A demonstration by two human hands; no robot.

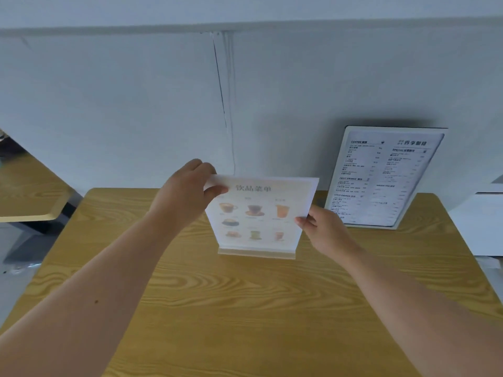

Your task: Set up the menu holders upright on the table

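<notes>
Pale wood-grain tabletop [245,308]: clear acrylic drinks-menu holder [260,216] stands mid-table, left hand [182,194] and right hand [324,229] fingers pinching its edges; uneven release could tip it backward.

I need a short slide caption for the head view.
Both hands steady a drinks menu holder upright on the wooden table.

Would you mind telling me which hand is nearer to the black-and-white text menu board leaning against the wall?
Right. The right hand is just beside the board; the left hand is farther left.
</notes>
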